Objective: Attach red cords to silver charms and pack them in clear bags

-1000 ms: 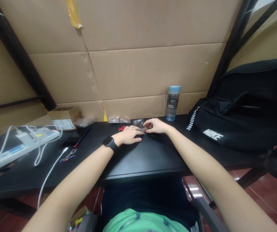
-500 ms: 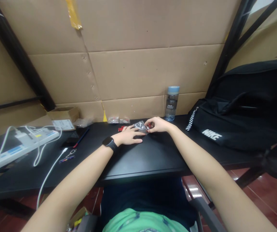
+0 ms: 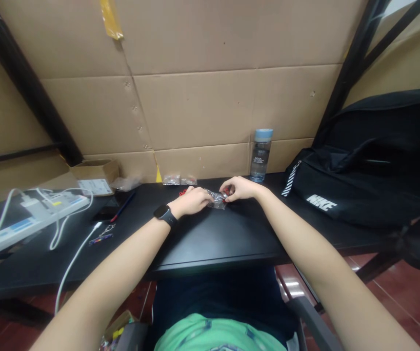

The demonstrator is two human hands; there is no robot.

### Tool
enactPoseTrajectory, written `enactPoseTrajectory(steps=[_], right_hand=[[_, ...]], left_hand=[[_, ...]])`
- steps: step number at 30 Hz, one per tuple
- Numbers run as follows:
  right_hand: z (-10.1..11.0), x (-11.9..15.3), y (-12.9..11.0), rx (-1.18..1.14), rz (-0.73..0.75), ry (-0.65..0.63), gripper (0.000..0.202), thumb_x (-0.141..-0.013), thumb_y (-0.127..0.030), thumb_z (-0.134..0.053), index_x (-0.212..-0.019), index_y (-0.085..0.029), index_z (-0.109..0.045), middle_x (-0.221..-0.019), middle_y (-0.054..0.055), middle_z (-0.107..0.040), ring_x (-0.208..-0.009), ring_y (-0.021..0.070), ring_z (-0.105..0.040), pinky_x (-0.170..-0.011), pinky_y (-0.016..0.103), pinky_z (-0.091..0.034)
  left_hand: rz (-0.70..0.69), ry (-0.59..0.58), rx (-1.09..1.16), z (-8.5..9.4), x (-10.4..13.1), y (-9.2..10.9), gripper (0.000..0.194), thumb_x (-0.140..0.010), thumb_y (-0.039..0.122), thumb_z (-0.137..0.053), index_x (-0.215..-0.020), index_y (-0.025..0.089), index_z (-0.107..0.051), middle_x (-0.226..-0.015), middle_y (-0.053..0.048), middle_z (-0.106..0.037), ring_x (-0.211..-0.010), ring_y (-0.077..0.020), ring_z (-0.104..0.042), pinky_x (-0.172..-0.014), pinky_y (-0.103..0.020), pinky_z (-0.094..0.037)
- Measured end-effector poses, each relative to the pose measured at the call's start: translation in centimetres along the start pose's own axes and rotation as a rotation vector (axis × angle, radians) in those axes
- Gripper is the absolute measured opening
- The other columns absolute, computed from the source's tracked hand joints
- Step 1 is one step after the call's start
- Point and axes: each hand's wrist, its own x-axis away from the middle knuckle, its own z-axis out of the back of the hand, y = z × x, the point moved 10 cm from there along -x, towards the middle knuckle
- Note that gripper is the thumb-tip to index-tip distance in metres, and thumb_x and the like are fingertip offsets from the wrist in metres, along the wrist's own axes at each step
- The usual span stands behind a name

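Plastic bag (image 3: 217, 204) at the centre of the action, clear and crinkled, lying between the two hands, closer to the table's far edge than to the near one! In from the left comes the left hand (image 3: 192, 202), palm down, fingers bent together at the bag's left side; whether they truly pinch the film, I cannot tell. Opposite, the right hand (image 3: 241, 189) arches over, thumb and fingers curved down around some red pieces (image 3: 227, 191) at the bag's right end, and how firmly they close is hidden too. More red bits (image 3: 183, 193) peep out just beyond the left hand, and two small packets (image 3: 171, 180) sit along the far edge of the table (image 3: 210, 239).

Now, the danger! That film looks thin and slippery, so a weak hold on the left could let the bag skid or fold over. A hurried right hand might scatter pieces toward the far edge. And a sweep of the left knuckles could nudge the loose red bits behind, likely light enough to slide.
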Motion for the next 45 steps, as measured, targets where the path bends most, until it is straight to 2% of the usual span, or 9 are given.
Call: enactPoseTrajectory(steps=[4, 10, 13, 18, 24, 27, 30, 37, 45], right_hand=[[0.1, 0.0, -0.2, -0.005, 0.004, 0.004, 0.050, -0.063, -0.032, -0.085, -0.111, -0.020, -0.078, -0.088, 0.001, -0.077, -0.077, 0.0177, -0.068, -0.072, 0.025, -0.048], [0.1, 0.2, -0.2, -0.005, -0.008, -0.014, 0.052, -0.061, -0.034, -0.088, -0.111, -0.021, -0.078, -0.091, 0.002, -0.079, -0.078, 0.0177, -0.069, -0.073, 0.025, -0.048], [0.0, 0.2, -0.3, -0.024, -0.004, -0.029, 0.051, -0.060, -0.036, -0.089, -0.108, -0.022, -0.079, -0.090, 0.001, -0.079, -0.079, 0.0180, -0.070, -0.073, 0.025, -0.048], [-0.6, 0.2, -0.5, 0.033, -0.003, -0.090, 0.038, -0.060, -0.039, -0.089, -0.093, -0.023, -0.081, -0.080, -0.001, -0.079, -0.076, 0.0187, -0.071, -0.071, 0.025, -0.047], [-0.9, 0.1, -1.2, 0.131, 0.004, -0.103, 0.032, -0.063, -0.037, -0.087, -0.090, -0.022, -0.082, -0.082, 0.001, -0.079, -0.075, 0.0183, -0.070, -0.069, 0.025, -0.046], [-1.0, 0.1, -1.4, 0.149, -0.005, -0.104, 0.034, -0.064, -0.039, -0.086, -0.092, -0.020, -0.083, -0.083, 0.002, -0.079, -0.074, 0.0180, -0.069, -0.067, 0.025, -0.045], [-1.0, 0.1, -1.3, 0.147, -0.014, -0.102, 0.035, -0.064, -0.039, -0.086, -0.093, -0.020, -0.083, -0.083, 0.002, -0.079, -0.074, 0.0180, -0.069, -0.066, 0.024, -0.045], [-1.2, 0.0, -2.1, 0.166, 0.057, -0.091, 0.027, -0.065, -0.032, -0.082, -0.090, -0.022, -0.084, -0.080, 0.002, -0.078, -0.070, 0.0176, -0.067, -0.065, 0.026, -0.044], [-1.6, -0.2, -2.7, 0.066, 0.098, -0.089, 0.032, -0.065, -0.031, -0.084, -0.095, -0.021, -0.082, -0.081, 0.001, -0.078, -0.074, 0.0175, -0.069, -0.067, 0.024, -0.047]], left_hand=[[-0.043, 0.006, 0.036, -0.3, 0.0, 0.2, 0.023, -0.096, 0.025, -0.058, -0.113, 0.026, -0.074, -0.111, -0.006, -0.071, -0.101, -0.0228, -0.068, -0.091, -0.032, -0.048], [-0.085, 0.003, 0.099, 0.3, 0.3, 0.6, 0.029, -0.094, 0.026, -0.063, -0.122, 0.023, -0.072, -0.122, -0.007, -0.071, -0.107, -0.0233, -0.068, -0.096, -0.031, -0.050], [-0.058, -0.003, 0.086, 0.7, 0.4, 0.4, 0.031, -0.094, 0.033, -0.065, -0.123, 0.023, -0.072, -0.119, -0.007, -0.073, -0.105, -0.0243, -0.069, -0.092, -0.031, -0.051], [-0.001, -0.006, 0.084, 1.0, 0.5, -0.2, 0.035, -0.095, 0.047, -0.065, -0.121, 0.024, -0.074, -0.117, -0.007, -0.074, -0.103, -0.0251, -0.070, -0.087, -0.032, -0.052], [-0.027, 0.008, 0.059, 0.4, 0.2, -0.1, 0.031, -0.091, 0.035, -0.072, -0.120, 0.024, -0.073, -0.121, -0.007, -0.072, -0.111, -0.0258, -0.067, -0.096, -0.034, -0.050], [-0.019, 0.015, 0.055, 0.1, 0.2, -0.4, 0.033, -0.091, 0.036, -0.071, -0.122, 0.025, -0.072, -0.126, -0.006, -0.071, -0.115, -0.0260, -0.066, -0.098, -0.034, -0.049], [-0.021, -0.026, 0.091, -0.3, 0.2, -0.3, 0.035, -0.093, 0.036, -0.069, -0.126, 0.023, -0.069, -0.126, -0.007, -0.072, -0.114, -0.0245, -0.067, -0.097, -0.032, -0.050], [0.015, -0.064, 0.107, -0.4, 0.2, -0.4, 0.038, -0.094, 0.036, -0.068, -0.128, 0.022, -0.068, -0.125, -0.008, -0.073, -0.115, -0.0260, -0.068, -0.097, -0.033, -0.050], [0.000, -0.063, 0.114, -0.8, 0.2, -0.6, 0.038, -0.094, 0.037, -0.067, -0.130, 0.024, -0.067, -0.128, -0.007, -0.072, -0.116, -0.0252, -0.068, -0.097, -0.032, -0.050]])
